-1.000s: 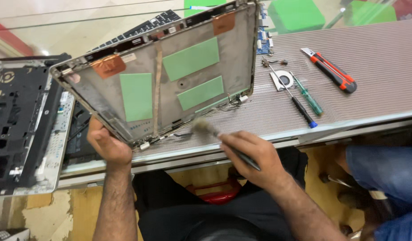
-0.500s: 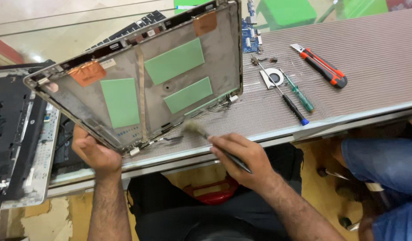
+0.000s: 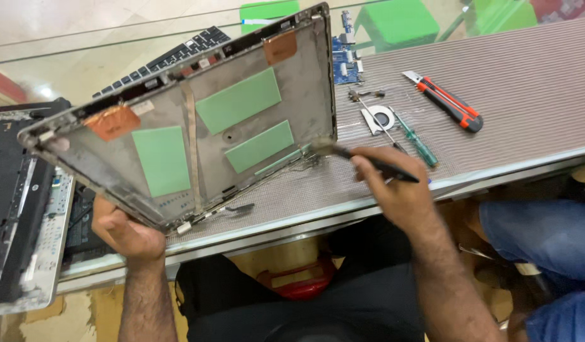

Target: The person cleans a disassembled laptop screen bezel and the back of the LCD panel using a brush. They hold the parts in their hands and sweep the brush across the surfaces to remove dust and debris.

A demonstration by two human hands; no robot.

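left hand (image 3: pixel 124 231) gripping lower corner of grey metal laptop lid shell (image 3: pixel 197 136), inner side up w/ 3 green rectangular pads and 2 copper-coloured foil patches. shell tilted, lower edge near front rim of the ribbed grey work mat (image 3: pixel 527 95), far corner raised over the bench. thin cable and hinge bit (image 3: pixel 232 209) dangling off lower edge, touching mat.

right hand (image 3: pixel 394 187) closed round a slim black-handled brush (image 3: pixel 362 158), bristle tip (image 3: pixel 321 147) at right edge of shell, touching or just beside it – can't tell which. handle pointing back to the right across the fingers.

on mat, right of shell: small round fan in silver housing (image 3: pixel 381 118), green-handled screwdriver (image 3: pixel 418 142) just beside it, red and black utility knife (image 3: pixel 445 101) further right, apart from the rest. blue circuit board (image 3: pixel 346 54) behind shell's right edge, partly hidden.

black laptop keyboard (image 3: pixel 178 54) showing above shell's top edge. left of bench: opened silver and black laptop base (image 3: pixel 20 215), innards exposed, below and behind shell's left corner.

blue-trousered leg of another person (image 3: pixel 546 234) at lower right, well apart from both hands. green blocks (image 3: pixel 400 22) at top, beyond mat.
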